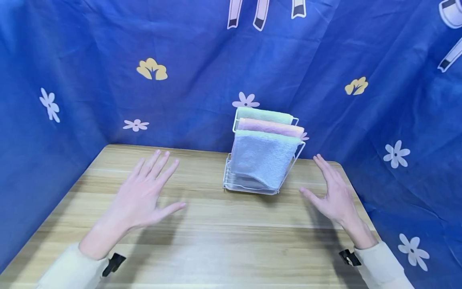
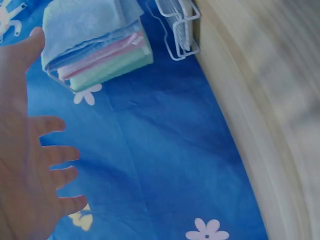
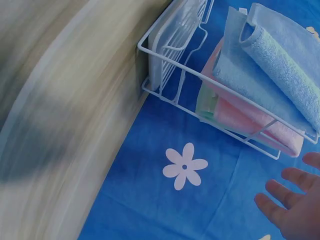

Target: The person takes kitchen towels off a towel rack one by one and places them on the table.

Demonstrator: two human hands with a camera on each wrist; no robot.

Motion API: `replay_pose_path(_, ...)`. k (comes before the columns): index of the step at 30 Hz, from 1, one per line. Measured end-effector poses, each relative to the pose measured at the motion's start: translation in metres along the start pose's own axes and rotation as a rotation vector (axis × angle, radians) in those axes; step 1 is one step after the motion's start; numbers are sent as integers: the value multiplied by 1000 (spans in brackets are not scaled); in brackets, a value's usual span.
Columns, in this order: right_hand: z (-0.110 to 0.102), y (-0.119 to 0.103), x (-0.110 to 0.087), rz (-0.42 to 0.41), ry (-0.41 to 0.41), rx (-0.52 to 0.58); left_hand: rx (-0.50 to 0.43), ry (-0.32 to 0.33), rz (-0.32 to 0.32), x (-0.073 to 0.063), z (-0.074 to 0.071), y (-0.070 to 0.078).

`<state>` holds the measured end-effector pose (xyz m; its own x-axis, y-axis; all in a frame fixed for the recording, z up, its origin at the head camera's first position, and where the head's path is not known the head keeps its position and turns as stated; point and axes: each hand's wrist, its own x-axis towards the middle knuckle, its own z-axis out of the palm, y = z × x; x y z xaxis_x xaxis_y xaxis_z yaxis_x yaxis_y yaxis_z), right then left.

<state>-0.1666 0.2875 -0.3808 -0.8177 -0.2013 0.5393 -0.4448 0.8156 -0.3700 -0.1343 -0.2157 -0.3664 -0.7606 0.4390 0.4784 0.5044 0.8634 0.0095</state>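
On the back half of the table stands a white wire rack point(image 1: 297, 154) with three small towels draped over its bars. The blue towel point(image 1: 266, 156) hangs in front, the pink towel point(image 1: 270, 126) behind it, and the green towel point(image 1: 265, 114) at the back. My left hand point(image 1: 142, 196) hovers left of the rack with fingers spread, holding nothing. To the rack's right, my right hand point(image 1: 333, 196) is held over the table with its thumb apart from the straight fingers, also holding nothing. In the right wrist view the rack's side wires point(image 3: 225, 87) show close by the fingers.
The wood-grain table point(image 1: 216, 249) has rounded back corners. A blue cloth backdrop point(image 1: 195, 80) with printed flowers encloses its back and sides. A pale tray point(image 1: 249, 185) lies at the foot of the rack.
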Motion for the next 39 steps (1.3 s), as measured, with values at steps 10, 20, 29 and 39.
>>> replay_pose_path(10, 1, -4, 12, 53, 97, 233, -18, 62, 92, 32, -2, 17)
replay_pose_path(20, 6, -2, 35, 127, 152, 685, -84, 190, 259, 74, -8, 30)
replay_pose_path(29, 13, 2, 53, 139, 197, 996, -83, 247, 329, 115, -17, 46)
replay_pose_path(39, 17, 0, 64, 160, 207, 1099, -43, 212, 394, 159, -26, 68)
